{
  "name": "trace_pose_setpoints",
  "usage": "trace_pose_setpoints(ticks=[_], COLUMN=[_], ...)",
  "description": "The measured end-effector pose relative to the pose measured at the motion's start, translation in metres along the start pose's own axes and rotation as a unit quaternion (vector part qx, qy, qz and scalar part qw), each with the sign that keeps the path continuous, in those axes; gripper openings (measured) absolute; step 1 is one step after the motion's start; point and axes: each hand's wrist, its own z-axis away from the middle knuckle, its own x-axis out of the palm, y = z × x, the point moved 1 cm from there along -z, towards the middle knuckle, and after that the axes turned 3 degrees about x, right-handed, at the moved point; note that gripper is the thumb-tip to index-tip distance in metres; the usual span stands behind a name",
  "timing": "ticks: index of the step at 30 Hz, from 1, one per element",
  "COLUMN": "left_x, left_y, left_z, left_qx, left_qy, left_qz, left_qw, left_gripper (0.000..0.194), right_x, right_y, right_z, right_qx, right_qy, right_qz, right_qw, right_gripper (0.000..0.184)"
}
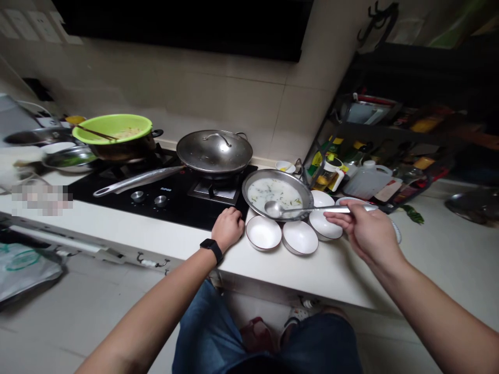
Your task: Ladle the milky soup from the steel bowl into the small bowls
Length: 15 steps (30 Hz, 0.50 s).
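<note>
My right hand [368, 231] grips the handle of a steel ladle [312, 210], whose bowl hangs over the front of a shallow steel pan [276, 174]. The pan holds milky soup with green flecks [273, 193]. My left hand [228, 228] rests on the counter beside the pan, holding nothing, with a black smartwatch on its wrist. Several white bowls [263, 232] stand in front of the pan, all with pale, bare insides. My right hand is nearest the bowl at the right [325, 224].
A lidded steel wok [214, 151] and a pot under a green bowl [112, 127] sit on the black gas hob [167, 208]. A rack of bottles and a plastic jug [366, 179] stands at the right, behind the white counter [331, 275].
</note>
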Motion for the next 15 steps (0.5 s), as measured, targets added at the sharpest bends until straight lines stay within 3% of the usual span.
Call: trace_pose_setpoints(ticks=[4,7,9,12,15], left_x=[-0.001,-0.001,-0.001,-0.002,-0.002], left_y=[0.001,0.001,0.001,0.001,0.001], left_z=[0.0,0.0,0.0,0.0,0.0], left_qx=[0.002,-0.003,-0.004,-0.005,-0.003], left_qy=[-0.001,-0.002,-0.003,-0.006,-0.01], left_qz=[0.001,0.001,0.003,0.004,0.005], left_qw=[1.0,1.0,1.0,1.0,1.0], left_gripper=[0.018,0.017,0.017,0.018,0.018], right_x=[0.014,0.027,0.032,0.034,0.03], right_y=[0.008,0.02,0.025,0.025,0.025], right_z=[-0.033,-0.045,-0.045,-0.038,-0.031], right_qx=[-0.096,-0.227,-0.344,-0.495,-0.562], right_qy=[-0.024,-0.101,-0.155,-0.234,-0.273], right_qz=[0.048,0.147,0.247,0.36,0.411], right_qw=[0.994,0.957,0.893,0.755,0.664], right_gripper=[0.02,0.027,0.025,0.018,0.024])
